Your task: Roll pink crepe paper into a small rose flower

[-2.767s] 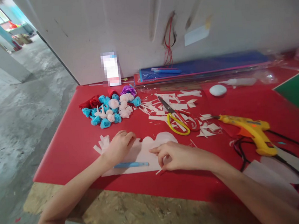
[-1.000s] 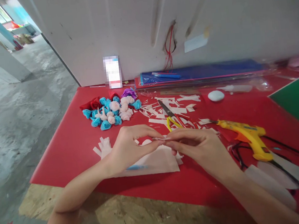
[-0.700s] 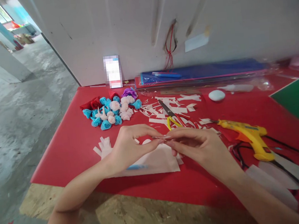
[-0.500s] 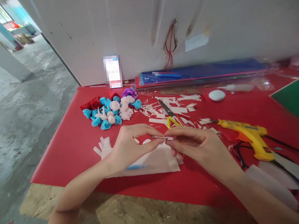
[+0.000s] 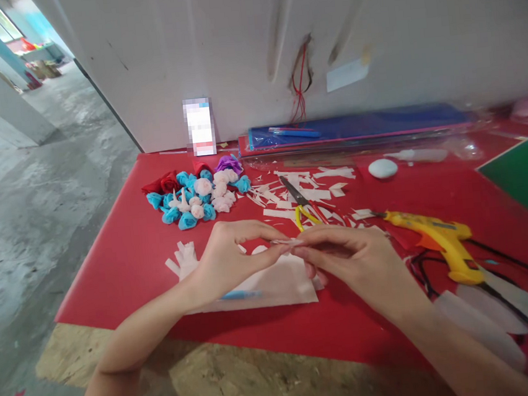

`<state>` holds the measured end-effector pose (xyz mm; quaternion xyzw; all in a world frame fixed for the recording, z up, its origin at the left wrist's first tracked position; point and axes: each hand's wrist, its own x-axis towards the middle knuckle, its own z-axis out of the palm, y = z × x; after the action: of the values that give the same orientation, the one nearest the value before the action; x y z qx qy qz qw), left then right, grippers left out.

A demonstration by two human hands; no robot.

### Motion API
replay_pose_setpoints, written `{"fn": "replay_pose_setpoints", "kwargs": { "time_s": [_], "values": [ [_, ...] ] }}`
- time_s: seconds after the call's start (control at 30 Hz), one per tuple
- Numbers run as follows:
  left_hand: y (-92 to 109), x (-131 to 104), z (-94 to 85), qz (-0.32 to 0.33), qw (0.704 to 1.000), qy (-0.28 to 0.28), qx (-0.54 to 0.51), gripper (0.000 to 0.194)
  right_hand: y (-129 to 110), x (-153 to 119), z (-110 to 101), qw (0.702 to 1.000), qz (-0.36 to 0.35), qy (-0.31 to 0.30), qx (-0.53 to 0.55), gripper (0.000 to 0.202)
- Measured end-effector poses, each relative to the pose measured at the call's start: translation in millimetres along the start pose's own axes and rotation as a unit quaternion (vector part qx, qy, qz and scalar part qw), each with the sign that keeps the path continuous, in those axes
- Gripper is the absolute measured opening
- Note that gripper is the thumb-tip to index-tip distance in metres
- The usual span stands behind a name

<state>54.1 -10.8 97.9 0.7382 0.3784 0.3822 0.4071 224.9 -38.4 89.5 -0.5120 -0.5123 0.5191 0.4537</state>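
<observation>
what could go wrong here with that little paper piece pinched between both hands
The small pale strip is pinched between the left hand and right hand by fingertips only, so it may tear or slip into the scraps and get lost. The glue gun lies near the right forearm; a nudge might drag its cord.

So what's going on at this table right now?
A person sits at a red table, pinching a small pale paper strip between the left hand and right hand, above a white sheet with a blue pen on it. Paper flowers, scissors and a glue gun lie untouched beyond.
</observation>
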Motion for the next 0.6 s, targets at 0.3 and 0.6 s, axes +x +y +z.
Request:
{"fn": "replay_pose_setpoints", "kwargs": {
  "time_s": [0.3,0.6],
  "values": [
    [1.8,-0.8,-1.3,-0.003,1.000,-0.002,0.003,0.008,0.2,-1.2,-1.5,1.000,-0.007,0.009,-0.015,0.020],
    [-0.3,-1.0,-1.2,-0.004,1.000,-0.004,-0.003,0.008,0.3,-3.1,-0.3,1.000,0.005,-0.012,-0.005,0.026]
  ]
}}
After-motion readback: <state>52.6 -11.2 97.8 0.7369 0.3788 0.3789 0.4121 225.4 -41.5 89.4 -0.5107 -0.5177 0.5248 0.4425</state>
